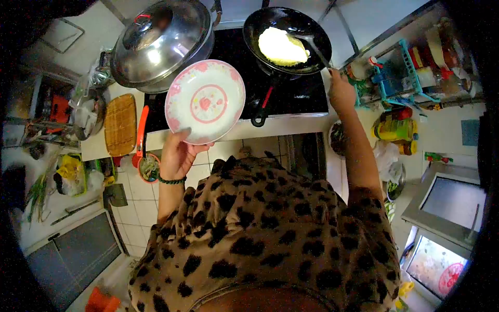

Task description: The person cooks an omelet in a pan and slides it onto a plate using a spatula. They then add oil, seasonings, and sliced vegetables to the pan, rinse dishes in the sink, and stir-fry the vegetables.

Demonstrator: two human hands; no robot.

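Food (pixel 282 48): a pale yellow, glossy mass inside the black pan (pixel 253 28), lying toward the near side; its outline is irregular, its brightest part overexposed.
Food, state: spread out and, by its look, at least partly set; whether it is cooked through cannot be told. All the food visible in pan or plate lies in the pan.
Spatula (pixel 320 56): slanted over the pan's right side, its blade at the food's upper right edge; contact between the two cannot be confirmed.
Right hand (pixel 342 93): closed round the spatula's handle, just beyond the pan's rim.
Plate (pixel 180 99): white with pink rim patches and a ringed flower at the centre, the whole pattern exposed; raised near the front of the stove (pixel 299 106), left of the pan and apart from it.
Left hand (pixel 178 156): gripping the plate at its near edge, thumb over the rim; a dark beaded bracelet (pixel 171 181) circles the wrist.
Pan handle (pixel 266 101): black and red, directed toward the person, touched by neither hand.
Pot (pixel 166 47): large, with a domed metal lid on, left of the pan and partly behind the plate.
Board (pixel 120 125): brown, on the counter left of the stove.
Rack (pixel 408 70): teal, holding containers, right of the stove.
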